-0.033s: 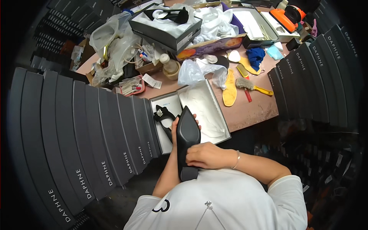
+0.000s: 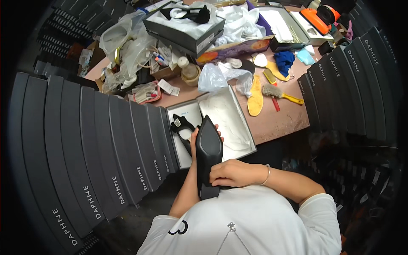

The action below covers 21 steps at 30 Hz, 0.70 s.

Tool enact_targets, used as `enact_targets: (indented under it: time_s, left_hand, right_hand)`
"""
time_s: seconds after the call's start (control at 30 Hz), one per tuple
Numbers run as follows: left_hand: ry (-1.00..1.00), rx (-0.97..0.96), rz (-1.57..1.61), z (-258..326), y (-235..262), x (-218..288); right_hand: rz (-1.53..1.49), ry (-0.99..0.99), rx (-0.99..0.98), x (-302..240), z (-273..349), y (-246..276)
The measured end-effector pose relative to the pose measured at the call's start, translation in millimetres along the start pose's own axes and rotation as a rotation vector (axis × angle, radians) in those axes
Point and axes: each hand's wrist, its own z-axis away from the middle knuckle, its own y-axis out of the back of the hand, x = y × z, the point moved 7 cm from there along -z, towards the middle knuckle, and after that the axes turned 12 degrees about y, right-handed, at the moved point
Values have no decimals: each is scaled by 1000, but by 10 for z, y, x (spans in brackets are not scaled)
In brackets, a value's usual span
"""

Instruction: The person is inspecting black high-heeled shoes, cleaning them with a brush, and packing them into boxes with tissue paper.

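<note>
The left hand (image 2: 194,142) holds a black shoe (image 2: 209,146) sole-up before an open shoebox (image 2: 192,111); the right hand (image 2: 229,173) curls against it near the heel (image 2: 209,192), whether pinching anything I cannot tell; the step seems heel-side handling; the next move calls for steady support.

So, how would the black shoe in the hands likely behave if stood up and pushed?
The black shoe would probably keep its shape: its sole looks smooth and firm above the left hand. Its broad block heel should make tipping less likely. The sole's faint sheen hints it might slide fairly easily.
</note>
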Motion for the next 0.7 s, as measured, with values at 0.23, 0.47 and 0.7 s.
enact_targets:
  time_s: [0.23, 0.47, 0.7]
  left_hand:
    - [23, -120, -25, 2, 42, 64]
    - [13, 2, -26, 23, -113, -42]
    - [30, 29, -160, 18, -305, -66]
  right_hand:
    - [697, 17, 319, 197, -97, 370]
    - [760, -94, 168, 224, -74, 301]
    - [707, -24, 184, 52, -144, 349]
